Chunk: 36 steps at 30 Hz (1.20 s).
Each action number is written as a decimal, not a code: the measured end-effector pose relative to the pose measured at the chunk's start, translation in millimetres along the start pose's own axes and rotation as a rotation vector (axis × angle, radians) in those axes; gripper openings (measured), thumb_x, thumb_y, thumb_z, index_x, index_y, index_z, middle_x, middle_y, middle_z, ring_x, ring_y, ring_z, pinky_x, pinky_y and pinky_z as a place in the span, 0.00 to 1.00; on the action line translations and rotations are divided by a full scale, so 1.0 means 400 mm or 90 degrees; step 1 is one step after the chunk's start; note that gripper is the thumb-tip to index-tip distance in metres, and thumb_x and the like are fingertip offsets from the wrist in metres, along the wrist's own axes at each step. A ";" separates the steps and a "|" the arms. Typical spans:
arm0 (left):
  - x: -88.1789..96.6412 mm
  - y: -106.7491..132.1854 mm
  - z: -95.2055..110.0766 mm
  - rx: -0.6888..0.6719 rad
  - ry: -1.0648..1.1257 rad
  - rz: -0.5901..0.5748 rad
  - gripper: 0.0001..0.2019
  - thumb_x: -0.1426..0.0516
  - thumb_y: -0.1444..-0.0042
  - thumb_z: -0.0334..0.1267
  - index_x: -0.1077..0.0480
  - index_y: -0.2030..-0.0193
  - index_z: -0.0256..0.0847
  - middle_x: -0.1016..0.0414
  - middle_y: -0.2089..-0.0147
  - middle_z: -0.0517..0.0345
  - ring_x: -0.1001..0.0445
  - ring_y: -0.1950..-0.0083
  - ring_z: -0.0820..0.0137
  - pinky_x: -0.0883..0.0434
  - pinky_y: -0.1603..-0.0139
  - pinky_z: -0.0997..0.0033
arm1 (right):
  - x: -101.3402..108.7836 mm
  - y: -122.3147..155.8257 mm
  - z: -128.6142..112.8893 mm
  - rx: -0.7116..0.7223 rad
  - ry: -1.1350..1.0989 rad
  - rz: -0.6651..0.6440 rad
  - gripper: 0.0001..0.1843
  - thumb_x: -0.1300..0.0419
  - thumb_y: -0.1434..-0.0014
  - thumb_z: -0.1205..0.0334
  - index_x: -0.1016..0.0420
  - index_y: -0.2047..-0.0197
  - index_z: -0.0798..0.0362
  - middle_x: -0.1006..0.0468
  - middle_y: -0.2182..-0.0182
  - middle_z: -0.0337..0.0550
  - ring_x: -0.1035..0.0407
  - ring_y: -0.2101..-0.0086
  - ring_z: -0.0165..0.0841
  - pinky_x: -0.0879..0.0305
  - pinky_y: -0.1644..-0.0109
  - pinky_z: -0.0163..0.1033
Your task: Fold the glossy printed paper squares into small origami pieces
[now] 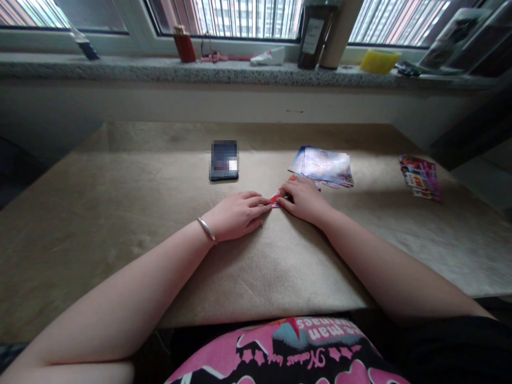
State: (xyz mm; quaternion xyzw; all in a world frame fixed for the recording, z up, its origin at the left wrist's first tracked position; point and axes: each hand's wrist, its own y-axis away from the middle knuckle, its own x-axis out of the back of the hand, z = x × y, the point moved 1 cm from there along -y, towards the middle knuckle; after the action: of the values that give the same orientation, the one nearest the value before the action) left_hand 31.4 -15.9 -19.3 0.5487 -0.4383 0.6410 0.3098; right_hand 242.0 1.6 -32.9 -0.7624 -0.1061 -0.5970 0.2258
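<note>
My left hand (pixel 238 214) rests on the table with its fingers pressed together on a small red folded paper piece (pixel 276 200). My right hand (pixel 304 200) meets it from the other side, fingers curled and pinching the same piece. Most of the paper is hidden under my fingers. A silver bangle sits on my left wrist. Just beyond my right hand lies a stack of bluish printed sheets (pixel 325 166).
A dark phone (pixel 224 160) lies face up beyond my left hand. A pink printed packet (pixel 420 177) lies at the table's right edge. The windowsill holds a red cup (pixel 184 45), a dark jar (pixel 314 34), a yellow tape roll (pixel 379 60) and other clutter. The table (pixel 120 213) is beige.
</note>
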 end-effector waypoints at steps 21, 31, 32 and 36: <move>0.025 -0.002 -0.005 0.023 0.023 -0.006 0.14 0.50 0.39 0.32 0.26 0.52 0.41 0.25 0.51 0.52 0.28 0.50 0.67 0.29 0.49 0.64 | 0.006 0.003 -0.004 -0.005 -0.004 -0.003 0.11 0.43 0.42 0.54 0.28 0.69 0.52 0.22 0.65 0.47 0.34 0.60 0.40 0.44 0.56 0.42; 0.031 0.020 -0.031 0.023 0.063 -0.004 0.12 0.50 0.39 0.34 0.26 0.57 0.41 0.25 0.51 0.54 0.27 0.52 0.68 0.30 0.50 0.67 | 0.007 0.007 -0.004 0.000 0.003 -0.011 0.10 0.44 0.41 0.54 0.29 0.68 0.52 0.23 0.64 0.47 0.35 0.60 0.40 0.44 0.56 0.42; 0.028 0.020 -0.033 0.025 0.072 0.002 0.12 0.50 0.39 0.33 0.26 0.57 0.40 0.25 0.51 0.54 0.27 0.52 0.68 0.30 0.50 0.68 | 0.008 0.007 -0.004 0.000 0.001 -0.012 0.11 0.44 0.41 0.54 0.29 0.68 0.52 0.23 0.63 0.47 0.35 0.60 0.40 0.44 0.56 0.42; 0.017 0.012 -0.027 0.028 0.085 0.016 0.12 0.50 0.40 0.32 0.29 0.53 0.39 0.26 0.51 0.53 0.28 0.52 0.68 0.30 0.51 0.68 | 0.010 0.006 -0.007 0.006 -0.004 -0.015 0.11 0.45 0.41 0.54 0.29 0.68 0.52 0.23 0.64 0.47 0.35 0.59 0.40 0.44 0.55 0.42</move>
State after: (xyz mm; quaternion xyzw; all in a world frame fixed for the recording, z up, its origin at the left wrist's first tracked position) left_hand 20.9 -8.8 -13.8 0.5060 -0.4093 0.6894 0.3182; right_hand 241.6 -2.4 -29.0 -0.7620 -0.1186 -0.5968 0.2218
